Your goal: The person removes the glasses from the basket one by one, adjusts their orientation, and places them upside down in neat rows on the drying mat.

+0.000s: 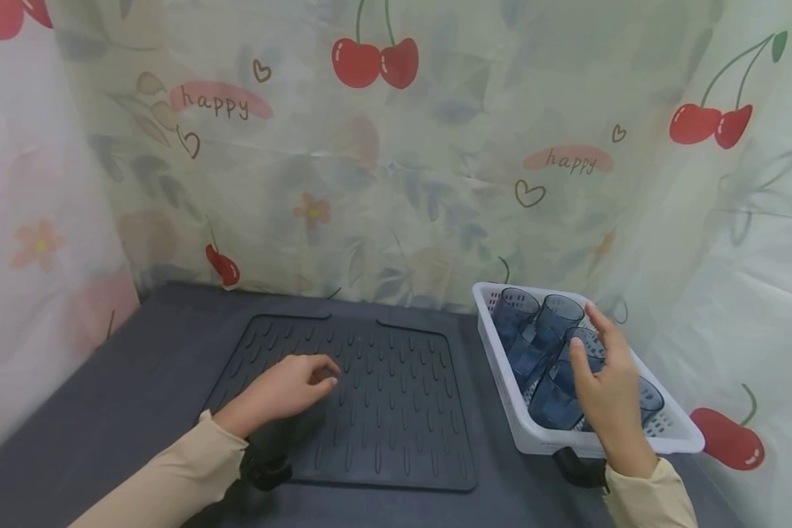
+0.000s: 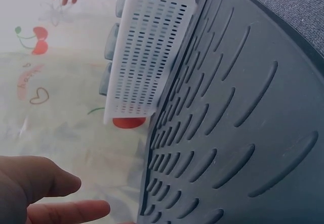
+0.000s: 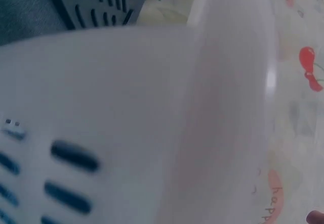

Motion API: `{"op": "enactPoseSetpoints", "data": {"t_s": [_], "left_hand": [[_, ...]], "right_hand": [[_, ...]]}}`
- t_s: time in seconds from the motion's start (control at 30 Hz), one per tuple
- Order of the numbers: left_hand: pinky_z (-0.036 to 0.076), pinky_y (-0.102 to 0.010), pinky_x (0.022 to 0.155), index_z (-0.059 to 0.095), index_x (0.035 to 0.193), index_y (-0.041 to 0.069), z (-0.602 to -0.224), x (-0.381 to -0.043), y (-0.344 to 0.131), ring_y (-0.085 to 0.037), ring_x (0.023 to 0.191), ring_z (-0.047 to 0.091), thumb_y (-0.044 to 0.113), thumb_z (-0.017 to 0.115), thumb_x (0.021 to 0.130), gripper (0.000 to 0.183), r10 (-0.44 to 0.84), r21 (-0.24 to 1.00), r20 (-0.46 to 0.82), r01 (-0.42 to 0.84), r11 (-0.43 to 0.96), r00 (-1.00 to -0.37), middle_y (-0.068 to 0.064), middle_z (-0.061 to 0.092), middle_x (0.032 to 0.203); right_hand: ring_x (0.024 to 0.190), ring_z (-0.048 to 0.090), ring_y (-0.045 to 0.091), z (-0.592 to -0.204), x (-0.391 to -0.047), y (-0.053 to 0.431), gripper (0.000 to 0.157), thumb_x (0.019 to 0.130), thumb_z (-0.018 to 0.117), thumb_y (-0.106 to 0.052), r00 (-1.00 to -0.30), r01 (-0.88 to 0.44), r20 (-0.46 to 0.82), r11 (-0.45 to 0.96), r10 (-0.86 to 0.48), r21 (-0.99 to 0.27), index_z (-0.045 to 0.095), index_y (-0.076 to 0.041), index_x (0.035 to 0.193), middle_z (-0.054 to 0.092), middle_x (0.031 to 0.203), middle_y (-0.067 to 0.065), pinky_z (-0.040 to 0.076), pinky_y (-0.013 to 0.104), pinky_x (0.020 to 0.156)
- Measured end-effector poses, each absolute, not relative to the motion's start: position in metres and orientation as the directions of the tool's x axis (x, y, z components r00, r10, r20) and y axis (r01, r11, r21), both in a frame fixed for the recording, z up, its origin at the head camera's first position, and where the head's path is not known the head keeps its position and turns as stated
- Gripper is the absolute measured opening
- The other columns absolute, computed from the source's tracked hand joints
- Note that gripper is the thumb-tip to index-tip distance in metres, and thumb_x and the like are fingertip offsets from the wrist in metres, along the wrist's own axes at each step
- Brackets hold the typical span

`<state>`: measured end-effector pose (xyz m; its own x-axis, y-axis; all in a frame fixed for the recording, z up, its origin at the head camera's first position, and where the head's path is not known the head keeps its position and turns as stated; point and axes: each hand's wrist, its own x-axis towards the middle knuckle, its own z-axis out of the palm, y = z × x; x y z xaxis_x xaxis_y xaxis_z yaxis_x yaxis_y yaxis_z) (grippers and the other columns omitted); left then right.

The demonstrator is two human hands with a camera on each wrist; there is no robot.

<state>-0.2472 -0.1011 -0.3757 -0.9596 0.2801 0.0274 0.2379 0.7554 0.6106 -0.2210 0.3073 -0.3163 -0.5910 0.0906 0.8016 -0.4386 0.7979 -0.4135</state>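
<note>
Head view: my two hands are well apart above a dark tabletop [image 1: 396, 510], and neither has a visible grip on anything. My left hand [image 1: 290, 385] hovers, fingers loosely bent, over a dark ridged mat [image 1: 396, 411]. My right hand [image 1: 607, 385] is over the white basket [image 1: 501, 389] at the right, thumb and forefinger spread around the rim of the nearest tumbler [image 1: 591, 349]; whether they touch it, I cannot tell. Several blue-tinted, see-through tumblers [image 1: 556, 400] crowd together in the basket, some leaning.

I would expect each tumbler to be light and stiff, with smooth walls that could slip. If they are glass, which I cannot confirm, a knock might chip them. The upper wall just below the rim looks the best hold, thumb on one side and fingers opposite, lifting straight up so that neighbours are not bumped.

Left wrist view adds what the head view hides: the basket's long side, rows of slots [image 2: 147, 57] and all, with tumblers jutting past its rim. Right wrist view is mostly blurred basket wall, with one fingertip [image 3: 316, 217] at the lower right corner and no tumbler I can make out; only the head view shows the tumblers' round mouths.
</note>
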Motion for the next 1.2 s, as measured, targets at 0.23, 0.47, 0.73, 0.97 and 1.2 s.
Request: {"op": "enactPoseSetpoints", "data": {"t_s": [0.23,0.47,0.73,0.97,1.2], "left_hand": [[0.047,-0.031,0.061,0.067,0.115,0.014,-0.376,-0.246,-0.102,-0.009,0.075,0.061,0.022,0.06,0.095,0.023,0.274,0.611,0.027,0.233,0.756,-0.961,0.0,0.07,0.098],[0.046,-0.031,0.06,0.067,0.116,0.013,-0.375,-0.245,-0.103,-0.009,0.074,0.06,0.022,0.06,0.095,0.024,0.267,0.608,0.02,0.224,0.762,-0.964,-0.001,0.07,0.099],[0.044,-0.031,0.058,0.067,0.116,0.013,-0.374,-0.245,-0.105,-0.01,0.069,0.058,0.021,0.06,0.095,0.024,0.271,0.617,0.017,0.224,0.755,-0.962,-0.001,0.07,0.098],[0.045,-0.03,0.059,0.067,0.115,0.014,-0.373,-0.245,-0.108,-0.009,0.071,0.059,0.021,0.06,0.095,0.023,0.28,0.619,0.015,0.229,0.751,-0.96,0.001,0.07,0.098],[0.046,-0.03,0.061,0.067,0.115,0.013,-0.373,-0.245,-0.11,-0.008,0.074,0.06,0.021,0.06,0.095,0.023,0.284,0.625,0.017,0.232,0.746,-0.959,0.001,0.07,0.097]], "right_hand": [[0.133,0.044,0.035,-0.319,-0.217,0.32,0.055,0.094,0.057,-0.012,-0.646,-0.357,0.752,0.818,0.133,-0.451,0.043,-0.018,0.147,0.048,0.146,0.012,0.034,0.04,0.113],[0.139,0.037,0.036,-0.322,-0.213,0.33,0.056,0.097,0.054,-0.016,-0.711,-0.29,0.68,0.806,0.18,-0.516,0.037,-0.018,0.15,0.04,0.151,0.012,0.029,0.06,0.11],[0.135,0.039,0.042,-0.328,-0.215,0.345,0.057,0.097,0.052,-0.015,-0.733,-0.238,0.648,0.816,0.204,-0.526,0.035,-0.016,0.151,0.041,0.149,0.018,0.03,0.063,0.107],[0.131,0.038,0.049,-0.332,-0.22,0.358,0.058,0.098,0.051,-0.016,-0.778,-0.191,0.602,0.844,0.181,-0.501,0.031,-0.009,0.152,0.038,0.147,0.027,0.03,0.068,0.103],[0.132,0.035,0.051,-0.334,-0.226,0.369,0.059,0.1,0.047,-0.021,-0.834,-0.118,0.514,0.844,0.202,-0.523,0.025,-0.009,0.154,0.032,0.151,0.027,0.03,0.07,0.101]]}}
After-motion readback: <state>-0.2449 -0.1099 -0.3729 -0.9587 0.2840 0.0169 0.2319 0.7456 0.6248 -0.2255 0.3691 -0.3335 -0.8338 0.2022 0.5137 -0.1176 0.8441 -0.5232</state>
